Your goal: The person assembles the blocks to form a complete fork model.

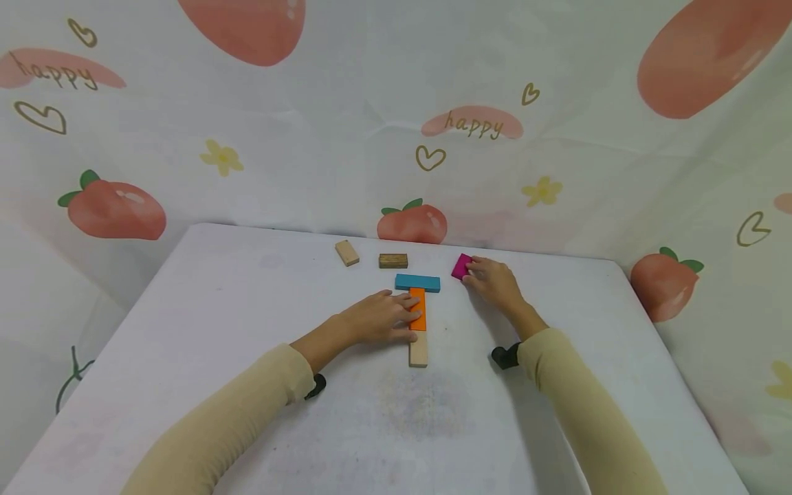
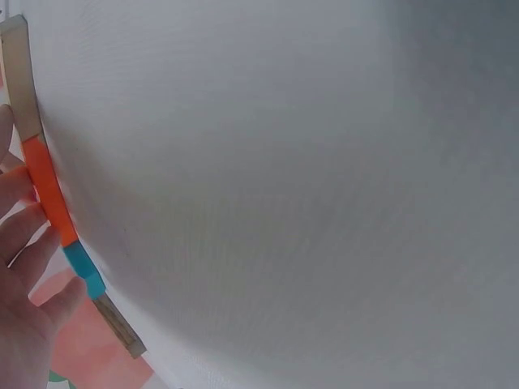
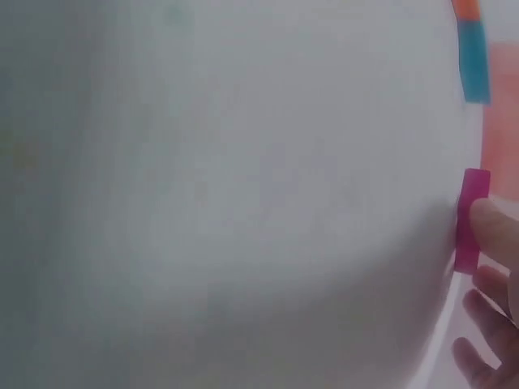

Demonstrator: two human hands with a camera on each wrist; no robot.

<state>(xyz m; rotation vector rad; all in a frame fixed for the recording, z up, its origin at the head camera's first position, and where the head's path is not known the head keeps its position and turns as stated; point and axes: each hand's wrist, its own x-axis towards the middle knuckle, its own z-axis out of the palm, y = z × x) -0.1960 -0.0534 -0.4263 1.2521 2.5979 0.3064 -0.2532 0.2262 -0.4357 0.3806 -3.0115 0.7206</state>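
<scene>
My left hand point(image 1: 383, 317) rests its spread fingers on the orange block point(image 1: 419, 302). Behind the orange block lies a blue block point(image 1: 417, 282), set crosswise like the top of a T. A plain wooden block point(image 1: 419, 352) continues the stem toward me, with the left thumb at its upper end. To the right, my right hand point(image 1: 495, 280) holds a magenta block point(image 1: 460, 267) between thumb and fingers at the table's back. In the right wrist view the thumb presses the side of the magenta block point(image 3: 470, 223), its other fingers lying below.
Near the back edge of the white table point(image 1: 216, 330) lie a light wooden block point(image 1: 347, 253) and a darker brown wooden block point(image 1: 393, 260). Behind the table hangs a printed cloth point(image 1: 334, 137). Black straps point(image 1: 506, 356) sit at the wrists.
</scene>
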